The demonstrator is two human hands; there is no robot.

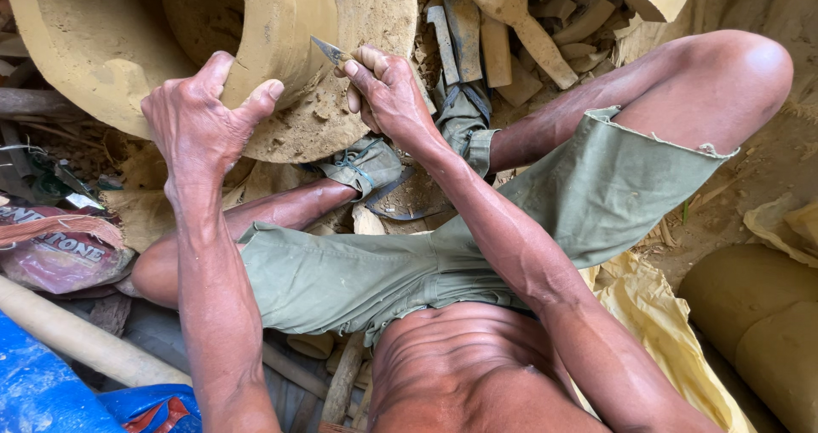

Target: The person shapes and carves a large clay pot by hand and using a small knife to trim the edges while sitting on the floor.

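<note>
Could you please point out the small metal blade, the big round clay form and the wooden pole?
Small metal blade (325, 49), head view, flat side.
Big round clay form (281, 24), head view, outer rim.
Wooden pole (81, 339), head view, shaft.

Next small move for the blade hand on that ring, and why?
Probably a short stroke of the small metal blade along the rim of the large tan clay-like ring. The right hand pinches the blade with its tip at the rim, and the left hand braces the ring's edge.
</note>
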